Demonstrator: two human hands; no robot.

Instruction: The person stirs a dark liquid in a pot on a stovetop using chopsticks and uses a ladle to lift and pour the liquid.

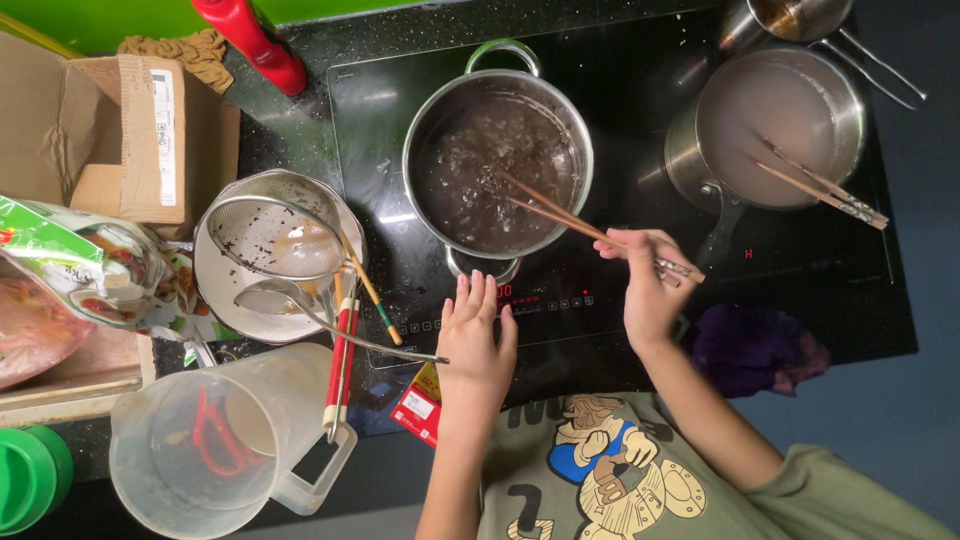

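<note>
- A steel pot [497, 160] of dark, bubbling liquid sits on a black cooktop [620, 290]; everything else is placed around this pot.
- The person's right hand [648, 290], just below and to the right of the pot, has its grip clenched around a pair of wooden chopsticks [580, 222], whose tips dip into the dark liquid.
- The left hand [476, 335] lies flat and released just below the pot, fingers stretched toward the pot's near handle, holding nothing.
- To the right of the pot stands a saucepan [780, 125] of pale cloudy liquid, with a second pair of chopsticks [820, 185] resting across it.
- Left of the pot, a wire strainer [275, 235] rests in a white bowl [225, 300].
- Below the bowl, a clear plastic jug [215, 440] stands on the tabletop.
- Up and to the left of the pot are a red bottle [255, 40] and a cardboard box [110, 125].
- A purple cloth [755, 345] lies below the saucepan.
</note>
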